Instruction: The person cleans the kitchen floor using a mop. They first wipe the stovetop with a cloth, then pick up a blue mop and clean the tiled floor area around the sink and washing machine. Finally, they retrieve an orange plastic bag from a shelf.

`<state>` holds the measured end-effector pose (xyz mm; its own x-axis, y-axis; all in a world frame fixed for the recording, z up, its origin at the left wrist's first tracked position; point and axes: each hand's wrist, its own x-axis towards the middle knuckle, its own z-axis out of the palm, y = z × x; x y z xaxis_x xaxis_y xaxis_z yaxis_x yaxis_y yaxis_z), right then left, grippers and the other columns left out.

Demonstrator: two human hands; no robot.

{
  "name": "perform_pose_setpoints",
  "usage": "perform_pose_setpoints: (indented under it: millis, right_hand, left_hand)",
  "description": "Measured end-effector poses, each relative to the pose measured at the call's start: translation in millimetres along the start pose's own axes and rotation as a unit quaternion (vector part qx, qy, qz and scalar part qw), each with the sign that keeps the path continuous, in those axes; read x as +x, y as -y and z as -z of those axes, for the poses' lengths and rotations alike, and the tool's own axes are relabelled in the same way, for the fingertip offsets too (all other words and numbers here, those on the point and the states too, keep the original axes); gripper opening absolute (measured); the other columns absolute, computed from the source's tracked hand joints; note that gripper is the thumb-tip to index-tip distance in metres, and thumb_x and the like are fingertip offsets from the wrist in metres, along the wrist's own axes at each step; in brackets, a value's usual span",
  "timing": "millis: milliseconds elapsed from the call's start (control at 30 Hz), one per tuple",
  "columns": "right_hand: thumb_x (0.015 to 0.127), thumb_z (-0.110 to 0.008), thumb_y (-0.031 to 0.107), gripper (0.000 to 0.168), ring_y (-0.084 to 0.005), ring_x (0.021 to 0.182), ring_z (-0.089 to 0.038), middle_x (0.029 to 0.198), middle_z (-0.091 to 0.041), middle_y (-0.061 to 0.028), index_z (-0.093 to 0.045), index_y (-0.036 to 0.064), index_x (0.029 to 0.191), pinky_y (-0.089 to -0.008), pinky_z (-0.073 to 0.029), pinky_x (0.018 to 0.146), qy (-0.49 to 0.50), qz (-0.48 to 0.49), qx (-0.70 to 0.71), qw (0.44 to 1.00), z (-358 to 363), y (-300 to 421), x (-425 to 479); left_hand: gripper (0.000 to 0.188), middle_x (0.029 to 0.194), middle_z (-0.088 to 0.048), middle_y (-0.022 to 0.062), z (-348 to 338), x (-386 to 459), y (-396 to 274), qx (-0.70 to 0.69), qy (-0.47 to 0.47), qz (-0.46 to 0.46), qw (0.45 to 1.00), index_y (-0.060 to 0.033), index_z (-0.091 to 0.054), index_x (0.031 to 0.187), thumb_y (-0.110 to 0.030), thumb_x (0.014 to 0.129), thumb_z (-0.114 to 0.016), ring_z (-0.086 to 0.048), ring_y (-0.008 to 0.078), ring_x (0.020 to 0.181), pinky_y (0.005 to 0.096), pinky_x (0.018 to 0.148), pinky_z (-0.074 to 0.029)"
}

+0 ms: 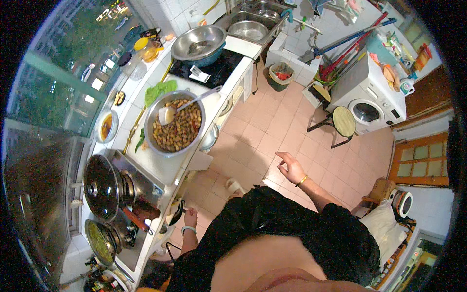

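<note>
My right hand, a gold bangle at its wrist, is held out over the tiled floor with nothing in it and its fingers loosely bent apart. Down by the counter's front edge is my left hand, a pale band on its wrist; its fingers look curled, and whether they hold anything is unclear. A large bowl of small brown pieces, perhaps snails or peanuts, stands on the counter with a ladle lying in it. Beyond it, a steel basin rests on a blue one on the black cooktop.
Lidded pans stand on the stove at the left. A double sink is at the counter's far end. On the floor are a waste bin, a round stool and a washing machine. Mops lean at the back wall.
</note>
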<state>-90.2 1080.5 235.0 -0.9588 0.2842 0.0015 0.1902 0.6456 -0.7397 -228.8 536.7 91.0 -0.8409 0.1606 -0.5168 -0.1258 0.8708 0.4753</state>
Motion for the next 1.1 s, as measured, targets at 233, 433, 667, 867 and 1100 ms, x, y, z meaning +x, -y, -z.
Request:
perform_pose_setpoints:
  millis: [233, 433, 667, 867, 1100]
  right_hand:
    - [0.082, -0.067, 0.009, 0.057, -0.0263, 0.089, -0.067, 0.129, -0.054, -0.0153, -0.047, 0.009, 0.135, -0.041, -0.052, 0.087, 0.01, -0.046, -0.003, 0.999, 17, -23, 40]
    - [0.081, -0.068, 0.007, 0.06, -0.0275, 0.09, -0.068, 0.133, -0.053, -0.0166, -0.048, 0.01, 0.137, -0.0407, -0.053, 0.085, 0.006, -0.245, -0.026, 0.969, 56, -102, 5]
    - [0.08, -0.069, 0.004, 0.062, -0.0264, 0.081, -0.069, 0.132, -0.053, -0.0177, -0.047, 0.011, 0.138, -0.0393, -0.055, 0.077, -0.068, -0.338, -0.045, 0.938, 149, -224, -21]
    - [0.081, -0.068, 0.008, 0.061, -0.0322, 0.092, -0.066, 0.133, -0.052, -0.0189, -0.046, 0.012, 0.138, -0.0445, -0.05, 0.092, 0.011, -0.338, -0.062, 0.939, 270, -315, 76]
    - [0.082, -0.065, 0.008, 0.051, -0.0335, 0.088, -0.066, 0.12, -0.058, -0.0169, -0.051, 0.01, 0.131, -0.0428, -0.054, 0.079, -0.059, -0.226, -0.196, 0.952, 404, -422, 235]
  left_hand:
    - [0.035, 0.102, -0.07, 0.0185, -40, 92, 15, 0.011, 0.202, -0.006, 0.979, 0.0004, -0.067, 0.11, -0.029, 0.091, -0.062, -0.067, 0.0287, 0.095, 0.0387, 0.08, -0.053]
    - [0.041, 0.111, -0.069, 0.0185, -94, 213, -101, 0.13, 0.29, -0.094, 0.943, 0.0004, -0.067, 0.114, -0.034, 0.091, -0.062, -0.065, 0.031, 0.105, 0.04, 0.093, -0.05]
    - [0.039, 0.118, -0.066, 0.0172, -116, 271, -366, 0.01, 0.295, -0.112, 0.949, 0.0021, -0.059, 0.124, -0.023, 0.093, -0.063, -0.062, 0.0269, 0.111, 0.0371, 0.096, -0.049]
    - [0.04, 0.117, -0.066, 0.0155, -162, 282, -479, 0.005, 0.32, -0.087, 0.943, 0.0017, -0.059, 0.125, -0.021, 0.092, -0.064, -0.064, 0.0244, 0.106, 0.0344, 0.094, -0.049]
    - [0.038, 0.102, -0.07, 0.0129, -234, 349, -414, -0.08, 0.32, -0.098, 0.939, 0.0018, -0.06, 0.123, -0.022, 0.093, -0.062, -0.067, 0.0231, 0.088, 0.0328, 0.079, -0.054]
